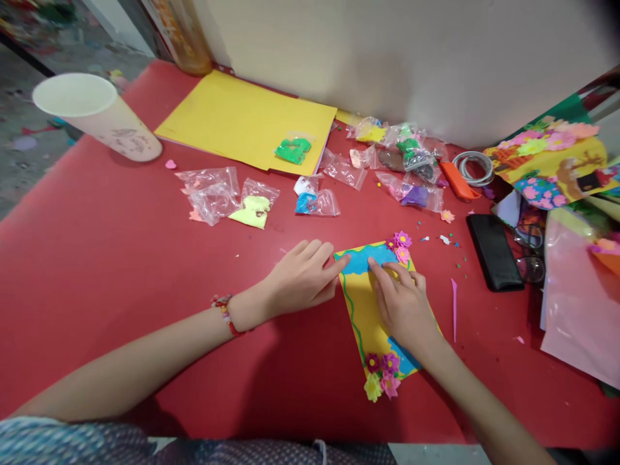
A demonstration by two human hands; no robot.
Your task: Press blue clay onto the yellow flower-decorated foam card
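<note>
Left forearm [140, 368] enters from lower left; left hand [303, 278] has index finger [339, 265] extended, the others loosely curled. Right forearm [489, 400] reaches from lower right, right hand [405, 310] palm down, fingers [382, 276] bent.

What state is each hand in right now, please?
Left hand: partly curled, index finger extended to the blue clay patch; any grip cannot be told.
Right hand: open, fingers bent over the same patch.

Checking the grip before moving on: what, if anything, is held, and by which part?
No clear hold shows: the left hand and right hand seem only to touch the far blue patch on the yellow card.
</note>
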